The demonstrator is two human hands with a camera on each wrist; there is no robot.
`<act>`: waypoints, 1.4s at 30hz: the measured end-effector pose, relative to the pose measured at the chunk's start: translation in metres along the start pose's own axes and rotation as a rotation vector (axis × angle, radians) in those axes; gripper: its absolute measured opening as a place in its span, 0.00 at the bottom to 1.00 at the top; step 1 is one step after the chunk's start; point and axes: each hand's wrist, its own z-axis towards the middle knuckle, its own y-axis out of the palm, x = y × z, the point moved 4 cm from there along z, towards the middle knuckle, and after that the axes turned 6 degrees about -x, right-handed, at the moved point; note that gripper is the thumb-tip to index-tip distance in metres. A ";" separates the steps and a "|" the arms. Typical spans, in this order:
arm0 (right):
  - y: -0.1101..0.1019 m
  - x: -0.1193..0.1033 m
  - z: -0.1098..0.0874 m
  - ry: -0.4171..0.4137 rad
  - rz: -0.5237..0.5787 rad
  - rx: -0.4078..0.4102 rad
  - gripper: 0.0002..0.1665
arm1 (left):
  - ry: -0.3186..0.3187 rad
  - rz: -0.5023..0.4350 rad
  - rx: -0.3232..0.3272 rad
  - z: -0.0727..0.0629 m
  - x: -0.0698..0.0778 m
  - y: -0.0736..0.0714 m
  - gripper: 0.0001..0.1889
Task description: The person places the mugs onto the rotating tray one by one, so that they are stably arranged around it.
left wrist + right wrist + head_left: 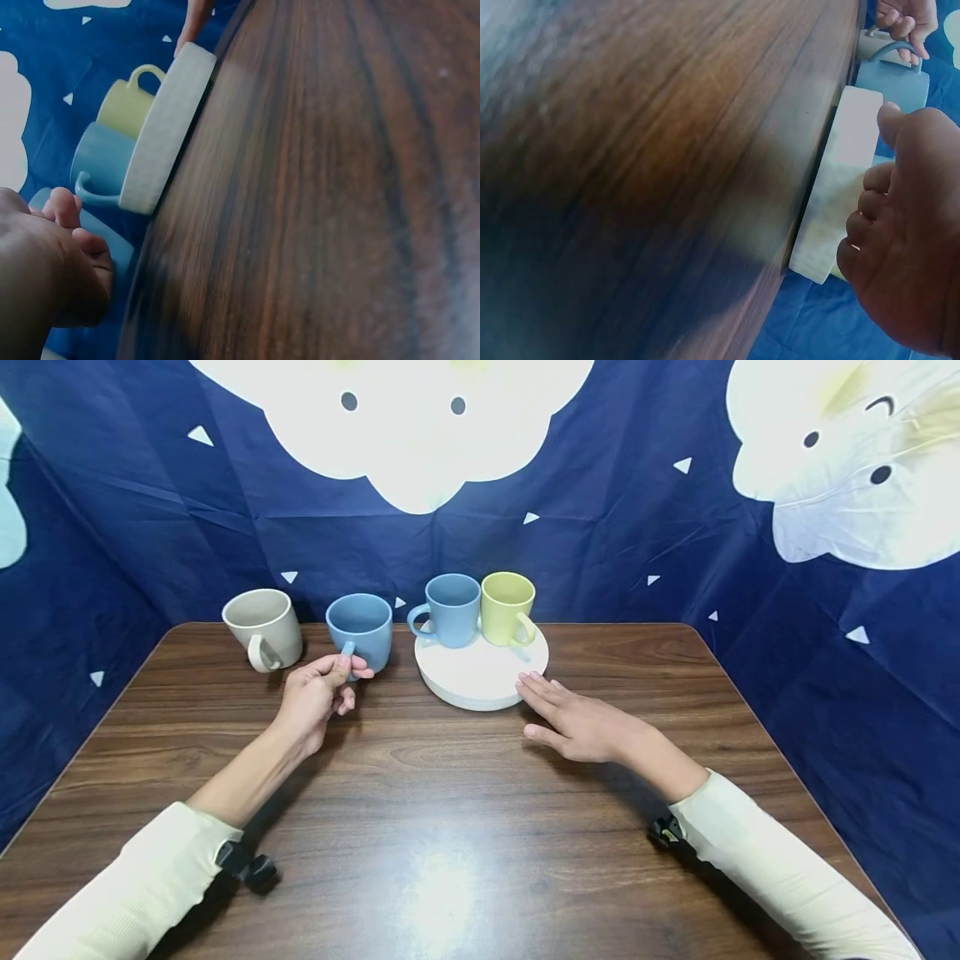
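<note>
My left hand [313,697] pinches the handle of a blue mug [362,631] between thumb and fingers, left of a round white tray [468,681]. Whether this mug touches the table cannot be told. On the tray's back part stand a second blue mug [453,610], its handle to the left, and a yellow-green mug [504,608] close beside it. My right hand [581,722] has its fingers extended at the tray's right front rim and holds nothing; from the right wrist view, contact with the rim is unclear.
A light grey mug [273,631] is at the table's back left, just left of the held mug. Behind the brown wooden table [420,793] hangs a dark blue cloth [600,560] with white cloud shapes. Each wrist wears a black camera mount [243,867].
</note>
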 end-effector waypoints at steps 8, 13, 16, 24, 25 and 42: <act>0.000 -0.003 0.000 0.016 -0.050 -0.019 0.46 | -0.014 0.021 -0.022 -0.010 0.002 0.007 0.13; 0.002 -0.004 0.000 0.025 -0.059 -0.017 0.45 | -0.004 0.039 -0.039 -0.014 0.004 0.012 0.14; 0.003 -0.004 0.000 0.028 -0.061 -0.015 0.44 | 0.002 0.051 -0.048 -0.016 0.006 0.015 0.14; 0.003 -0.005 0.000 0.023 -0.052 -0.001 0.44 | 0.001 0.092 -0.075 -0.022 0.011 0.028 0.14; 0.003 -0.005 0.000 0.024 -0.051 -0.003 0.44 | 0.001 0.096 -0.078 -0.023 0.012 0.030 0.14; 0.003 -0.006 0.001 0.035 -0.043 -0.010 0.45 | 0.040 0.092 -0.117 -0.021 0.015 0.050 0.14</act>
